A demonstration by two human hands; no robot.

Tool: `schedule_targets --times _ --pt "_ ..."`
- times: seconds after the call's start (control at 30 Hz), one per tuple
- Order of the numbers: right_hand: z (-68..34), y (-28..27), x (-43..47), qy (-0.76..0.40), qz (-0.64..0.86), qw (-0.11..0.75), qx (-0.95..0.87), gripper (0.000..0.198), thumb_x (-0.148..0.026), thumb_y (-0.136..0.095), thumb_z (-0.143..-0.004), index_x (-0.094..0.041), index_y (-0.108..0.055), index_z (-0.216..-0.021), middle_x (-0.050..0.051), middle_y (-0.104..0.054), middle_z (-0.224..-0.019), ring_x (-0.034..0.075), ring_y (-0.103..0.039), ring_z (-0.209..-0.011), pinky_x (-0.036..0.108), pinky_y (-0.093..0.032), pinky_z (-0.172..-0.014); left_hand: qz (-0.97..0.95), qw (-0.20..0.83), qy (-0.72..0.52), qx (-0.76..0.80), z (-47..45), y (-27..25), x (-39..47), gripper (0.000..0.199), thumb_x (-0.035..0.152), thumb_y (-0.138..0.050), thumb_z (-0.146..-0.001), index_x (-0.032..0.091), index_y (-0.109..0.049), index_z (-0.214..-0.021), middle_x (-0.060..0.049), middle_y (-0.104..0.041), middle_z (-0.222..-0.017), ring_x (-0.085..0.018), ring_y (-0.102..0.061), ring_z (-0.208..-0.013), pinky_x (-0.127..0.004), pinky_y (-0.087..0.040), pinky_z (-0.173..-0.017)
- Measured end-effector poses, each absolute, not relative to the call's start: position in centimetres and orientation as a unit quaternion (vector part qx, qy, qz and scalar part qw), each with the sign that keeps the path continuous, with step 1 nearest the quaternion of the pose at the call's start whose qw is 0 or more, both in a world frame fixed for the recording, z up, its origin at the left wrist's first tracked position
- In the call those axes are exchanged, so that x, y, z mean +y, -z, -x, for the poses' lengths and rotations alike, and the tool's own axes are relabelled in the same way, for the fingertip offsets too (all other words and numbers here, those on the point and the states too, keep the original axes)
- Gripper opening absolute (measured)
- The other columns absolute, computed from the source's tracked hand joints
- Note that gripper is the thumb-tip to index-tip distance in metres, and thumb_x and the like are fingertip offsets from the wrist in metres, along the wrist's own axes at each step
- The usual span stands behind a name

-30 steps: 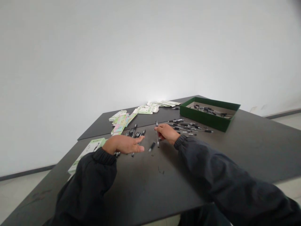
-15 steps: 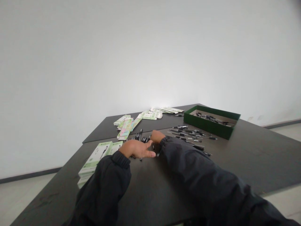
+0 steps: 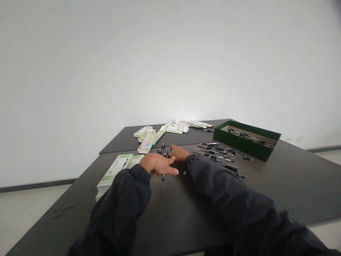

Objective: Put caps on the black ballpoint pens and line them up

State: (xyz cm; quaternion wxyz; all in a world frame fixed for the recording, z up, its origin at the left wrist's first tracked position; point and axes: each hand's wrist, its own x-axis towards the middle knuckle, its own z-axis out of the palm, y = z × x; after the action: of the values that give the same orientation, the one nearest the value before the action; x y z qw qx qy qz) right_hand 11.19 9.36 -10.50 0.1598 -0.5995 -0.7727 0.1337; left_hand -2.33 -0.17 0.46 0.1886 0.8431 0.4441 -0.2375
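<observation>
Taking the two hands as the centre of the dial, a bunch of black-and-clear pens (image 3: 163, 148) lies on the dark table (image 3: 170, 217) at twelve o'clock from the left hand (image 3: 160, 165), which partly covers it. That hand is palm-down, thumb sticking out toward three o'clock; the other fingers curl beneath, mostly hidden — whether its grip is closed on any pen, I cannot tell. One pen end pokes out below the palm.

The right hand (image 3: 179, 153) is just beside it, fingertips pointing to nine o'clock, next to a pen at the bunch's edge. Its inner side is out of sight, so I cannot tell whether the grip holds that pen or only touches it.

At three o'clock, loose pens (image 3: 213, 152) are scattered across the table, partly behind the right sleeve (image 3: 229, 192). Beyond them, between two and three, sits an open green box (image 3: 239, 143) with more pens inside.

At nine o'clock are stacked green-and-white pen cartons (image 3: 113, 173), near the left sleeve (image 3: 128, 202). Flattened cartons (image 3: 173, 129) trail from ten round to one o'clock — some overlapping — toward the pale wall (image 3: 160, 57).
</observation>
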Motion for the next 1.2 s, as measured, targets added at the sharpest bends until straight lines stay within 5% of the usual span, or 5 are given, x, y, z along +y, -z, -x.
schedule_targets --times 0.2,0.4,0.67,1.0,1.2 --pt "-14.9 9.5 7.2 -0.123 0.601 0.232 -0.755 0.038 -0.030 -0.051 -0.080 -0.013 -0.060 -0.113 0.014 -0.064 -0.113 0.021 -0.058 -0.103 0.027 -0.040 -0.086 -0.818 0.214 0.268 0.461 3.8 -1.0 -0.7 0.086 0.059 -0.032 -0.089 0.008 0.003 -0.148 -0.021 -0.070 -0.102 -0.025 -0.068 -0.083 -0.031 -0.047 -0.070" --pt "-21.9 8.4 4.2 -0.105 0.600 0.324 -0.724 0.028 -0.028 -0.048 -0.081 -0.016 -0.066 -0.100 0.006 -0.068 -0.085 0.014 -0.059 -0.076 0.024 -0.041 -0.072 -0.809 0.266 0.257 0.458 5.0 -0.6 -1.9 0.088 0.061 -0.031 -0.089 0.007 0.008 -0.148 -0.025 -0.067 -0.107 -0.025 -0.068 -0.083 -0.030 -0.048 -0.070" --pt "-28.9 10.1 2.9 -0.057 0.630 0.455 -0.627 0.032 -0.030 -0.039 -0.082 -0.016 -0.062 -0.099 0.004 -0.060 -0.071 0.017 -0.053 -0.067 0.026 -0.038 -0.063 -0.819 0.271 0.262 0.433 3.1 -0.2 -4.2 0.088 0.059 -0.029 -0.090 0.004 0.007 -0.147 -0.024 -0.067 -0.106 -0.025 -0.066 -0.086 -0.031 -0.048 -0.073" --pt "-29.4 10.3 3.9 -0.086 0.581 0.463 -0.663 0.029 -0.028 -0.043 -0.080 -0.017 -0.062 -0.099 0.002 -0.063 -0.074 0.014 -0.054 -0.066 0.024 -0.038 -0.063 -0.817 0.258 0.262 0.444 3.0 0.2 -3.5 0.093 0.066 -0.028 -0.086 0.003 0.004 -0.147 -0.021 -0.069 -0.102 -0.026 -0.065 -0.087 -0.031 -0.046 -0.076" --pt "-32.7 10.6 4.2 -0.058 0.582 0.399 -0.706 0.026 -0.027 -0.044 -0.082 -0.018 -0.064 -0.096 0.003 -0.064 -0.078 0.014 -0.055 -0.070 0.024 -0.039 -0.067 -0.837 0.230 0.229 0.441 4.5 0.8 -3.0 0.095 0.068 -0.024 -0.085 -0.001 -0.005 -0.147 -0.022 -0.068 -0.107 -0.027 -0.064 -0.098 -0.030 -0.043 -0.085"
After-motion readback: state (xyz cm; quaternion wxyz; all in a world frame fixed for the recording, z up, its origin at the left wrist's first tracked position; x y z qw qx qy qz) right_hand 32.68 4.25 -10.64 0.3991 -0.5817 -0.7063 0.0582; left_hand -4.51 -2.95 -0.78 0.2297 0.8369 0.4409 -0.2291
